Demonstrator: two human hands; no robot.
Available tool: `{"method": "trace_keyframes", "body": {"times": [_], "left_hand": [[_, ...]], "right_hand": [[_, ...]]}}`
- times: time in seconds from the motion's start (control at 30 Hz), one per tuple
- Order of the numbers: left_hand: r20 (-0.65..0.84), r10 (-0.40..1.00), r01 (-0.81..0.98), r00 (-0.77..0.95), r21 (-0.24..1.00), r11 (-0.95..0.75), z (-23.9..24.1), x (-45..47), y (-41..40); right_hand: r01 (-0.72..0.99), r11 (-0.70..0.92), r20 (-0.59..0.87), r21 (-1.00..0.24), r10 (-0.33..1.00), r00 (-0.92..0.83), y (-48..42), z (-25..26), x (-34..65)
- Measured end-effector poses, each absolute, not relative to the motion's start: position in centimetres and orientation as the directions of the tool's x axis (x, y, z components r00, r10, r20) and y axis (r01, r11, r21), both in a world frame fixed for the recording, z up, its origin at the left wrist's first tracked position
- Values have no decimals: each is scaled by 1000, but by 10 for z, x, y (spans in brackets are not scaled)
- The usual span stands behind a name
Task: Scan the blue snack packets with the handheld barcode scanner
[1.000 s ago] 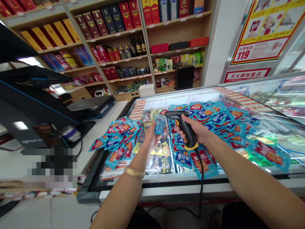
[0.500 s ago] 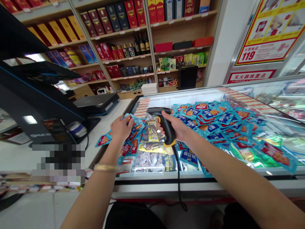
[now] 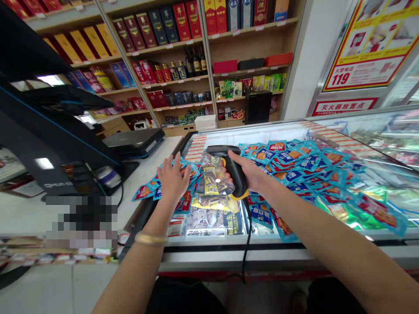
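Note:
My right hand (image 3: 247, 170) is wrapped round the grip of a black and yellow barcode scanner (image 3: 236, 174), its head pointing left and its cable hanging down over the freezer's front edge. Fingers spread, my left hand (image 3: 174, 178) hovers over or rests on a small heap of blue snack packets (image 3: 147, 188); contact cannot be made out. To the right of the scanner lies a larger pile of blue and red snack packets (image 3: 288, 163) on the glass top. Under the glass, between my hands, yellow packages (image 3: 211, 182) show.
A chest freezer with a glass lid (image 3: 225, 136) spans the front. On the left counter stand a dark checkout terminal (image 3: 62, 135), a flat black scale (image 3: 135, 141) and a small round container (image 3: 107, 176). Shelves of boxes and bottles (image 3: 196, 61) line the back.
My left hand has opened its fingers, lifting and shifting slightly right. My right hand has carried the scanner a little to the right.

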State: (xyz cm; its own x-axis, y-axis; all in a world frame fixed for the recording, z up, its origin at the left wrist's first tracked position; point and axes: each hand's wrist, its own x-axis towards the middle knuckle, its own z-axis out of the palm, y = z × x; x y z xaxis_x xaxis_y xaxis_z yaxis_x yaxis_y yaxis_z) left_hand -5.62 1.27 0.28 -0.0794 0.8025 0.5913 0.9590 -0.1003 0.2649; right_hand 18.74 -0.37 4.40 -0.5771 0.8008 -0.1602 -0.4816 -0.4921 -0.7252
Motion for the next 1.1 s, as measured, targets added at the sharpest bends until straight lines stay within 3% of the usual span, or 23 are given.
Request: {"method": "trace_keyframes", "body": {"times": [0.13,0.23,0.37,0.5,0.67,0.77,0.9,1.0,1.1], "left_hand": [[614,774,766,154,421,-486,4,-5,13],[535,750,580,388,491,-650,0,44,9],[385,660,426,646,536,-729,-10,92,2],[336,639,415,692,540,-733,-21,104,0],[360,710,409,605,625,-665,-22,97,-3],[367,807,348,463,762,-546,-21,92,-2],[199,958,5,207,979,-205,-23,87,3],[37,990,-265,133,964,-1,-24,85,7],[-47,992,-359,113,930,85,-22,83,10]], "right_hand": [[-517,-405,-100,-754,849,-520,1,50,246],[-550,-353,-65,-757,878,-473,4,45,287],[-604,-338,-58,-722,899,-434,3,35,318],[-631,-346,-77,-695,908,-413,5,28,319],[-611,-367,-105,-702,901,-420,7,24,311],[-612,-362,-93,-704,900,-426,6,24,311],[-626,-341,-72,-701,907,-414,4,24,310],[-592,-355,-86,-724,897,-433,1,23,305],[-525,-385,-108,-759,870,-481,-2,19,299]]}}
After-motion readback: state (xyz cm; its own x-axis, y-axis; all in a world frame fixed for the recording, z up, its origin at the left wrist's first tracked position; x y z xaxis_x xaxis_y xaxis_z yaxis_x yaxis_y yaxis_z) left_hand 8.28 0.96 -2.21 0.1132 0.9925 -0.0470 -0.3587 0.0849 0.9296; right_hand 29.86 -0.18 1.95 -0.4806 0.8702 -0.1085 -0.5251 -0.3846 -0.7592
